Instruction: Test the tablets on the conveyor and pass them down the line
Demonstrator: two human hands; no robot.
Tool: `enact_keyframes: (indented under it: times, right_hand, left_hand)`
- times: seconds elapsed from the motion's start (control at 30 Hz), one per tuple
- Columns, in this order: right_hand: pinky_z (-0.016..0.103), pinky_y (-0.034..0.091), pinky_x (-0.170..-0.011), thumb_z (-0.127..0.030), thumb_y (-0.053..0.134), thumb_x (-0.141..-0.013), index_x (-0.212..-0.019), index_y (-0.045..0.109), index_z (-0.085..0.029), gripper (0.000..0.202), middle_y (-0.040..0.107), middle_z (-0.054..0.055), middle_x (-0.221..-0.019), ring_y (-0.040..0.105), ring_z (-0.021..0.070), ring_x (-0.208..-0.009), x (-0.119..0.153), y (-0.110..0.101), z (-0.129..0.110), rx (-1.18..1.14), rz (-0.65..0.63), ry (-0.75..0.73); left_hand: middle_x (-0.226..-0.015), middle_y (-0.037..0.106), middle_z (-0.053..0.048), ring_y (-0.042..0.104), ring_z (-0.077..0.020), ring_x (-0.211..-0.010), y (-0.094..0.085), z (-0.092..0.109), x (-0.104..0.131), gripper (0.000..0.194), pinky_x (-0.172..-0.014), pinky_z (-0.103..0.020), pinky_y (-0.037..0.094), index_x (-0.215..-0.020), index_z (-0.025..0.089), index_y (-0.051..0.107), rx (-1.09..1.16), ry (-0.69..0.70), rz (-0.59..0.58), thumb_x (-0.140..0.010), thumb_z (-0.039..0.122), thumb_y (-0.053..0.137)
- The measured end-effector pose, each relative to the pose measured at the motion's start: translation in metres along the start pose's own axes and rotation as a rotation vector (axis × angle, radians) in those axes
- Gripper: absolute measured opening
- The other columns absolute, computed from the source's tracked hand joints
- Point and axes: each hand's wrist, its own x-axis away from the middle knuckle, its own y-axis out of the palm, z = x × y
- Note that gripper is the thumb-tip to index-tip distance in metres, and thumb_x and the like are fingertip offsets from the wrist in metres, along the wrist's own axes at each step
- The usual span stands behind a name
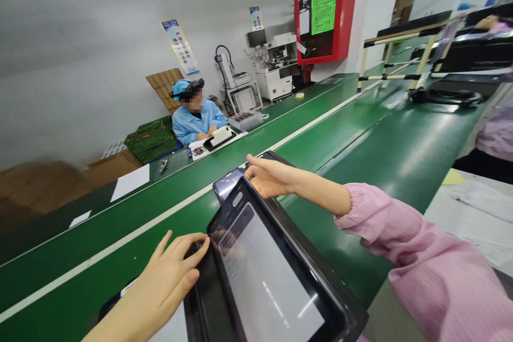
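Observation:
A black-framed tablet-like panel (pixel 272 278) with a pale grey screen lies tilted in front of me, over a black tray (pixel 340 291). At its far corner is my right hand (pixel 274 177), thumb raised and the other fingers curled against the edge, their tips partly hidden. My left hand (pixel 172 272) reaches in from the lower left with its fingers apart; the fingertips touch the panel's left edge. Just past the far corner sits a smaller device with a glossy screen (pixel 227 186), partly covered by the panel. Another dark-edged item (pixel 114 299) is mostly hidden behind my left forearm.
A green conveyor belt (pixel 360 144) runs diagonally across. Opposite sits a co-worker (pixel 198 115) in blue, beside a stack of flat parts (pixel 245 120). On the right are a pipe rack (pixel 395 59), a black cable bundle (pixel 444 97) and papers (pixel 476 214). White sheets (pixel 130 181) lie left.

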Motion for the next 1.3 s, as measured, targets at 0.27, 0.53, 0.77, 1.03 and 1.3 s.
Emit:
enact_keyframes:
  times: [0.27, 0.53, 0.77, 1.03, 1.3]
  right_hand:
    - [0.044, 0.046, -0.094, -0.060, 0.026, -0.107, -0.075, 0.051, -0.019, 0.058, 0.057, 0.008, -0.087, 0.056, 0.0262, -0.098, -0.002, -0.012, 0.033, 0.614, 0.290, -0.133]
    - [0.063, 0.030, -0.105, -0.062, 0.021, -0.106, -0.106, 0.077, -0.032, 0.063, 0.043, 0.012, -0.145, 0.035, 0.0377, -0.130, 0.025, -0.018, 0.077, 1.268, 0.238, -0.595]
    - [0.067, 0.033, -0.104, -0.065, 0.016, -0.105, -0.113, 0.077, -0.033, 0.069, 0.048, 0.013, -0.141, 0.041, 0.0396, -0.129, 0.052, -0.027, 0.079, 1.338, 0.367, -0.752]
    - [0.066, 0.042, -0.106, -0.066, 0.024, -0.104, -0.098, 0.078, -0.039, 0.061, 0.042, 0.001, -0.154, 0.036, 0.0395, -0.140, 0.094, -0.013, 0.090, 1.203, -0.146, -0.572]
    - [0.058, 0.041, -0.114, -0.068, 0.023, -0.101, -0.110, 0.076, -0.033, 0.065, 0.060, 0.009, -0.131, 0.046, 0.0354, -0.135, 0.060, -0.012, 0.073, 1.010, 0.299, -0.508]
  left_hand:
    - [-0.152, 0.052, -0.006, 0.050, -0.0396, -0.139, -0.014, -0.020, 0.009, 0.057, -0.110, -0.067, 0.042, -0.145, 0.040, 0.054, 0.030, -0.301, -0.128, -0.100, 0.066, 0.031]
    - [-0.146, 0.057, -0.003, 0.059, -0.0300, -0.131, -0.024, -0.029, 0.016, 0.070, -0.113, -0.040, 0.045, -0.148, 0.024, 0.053, 0.541, -0.509, -0.148, -0.088, 0.060, 0.052]
    - [-0.144, 0.060, -0.008, 0.058, -0.0290, -0.132, -0.030, -0.003, 0.049, 0.062, -0.113, -0.043, 0.045, -0.149, 0.020, 0.051, 0.504, -0.634, 0.077, -0.099, 0.054, 0.040]
    - [-0.100, 0.078, -0.003, 0.063, -0.0237, -0.111, -0.031, 0.030, 0.088, 0.063, -0.128, -0.053, 0.008, -0.105, 0.030, 0.078, 0.522, -0.204, -0.031, -0.103, 0.066, 0.027]
    - [-0.153, 0.052, -0.010, 0.038, -0.0304, -0.145, -0.015, 0.001, 0.070, 0.062, -0.124, -0.067, 0.010, -0.147, 0.022, 0.051, 0.242, -0.594, 0.128, -0.105, 0.055, 0.020]
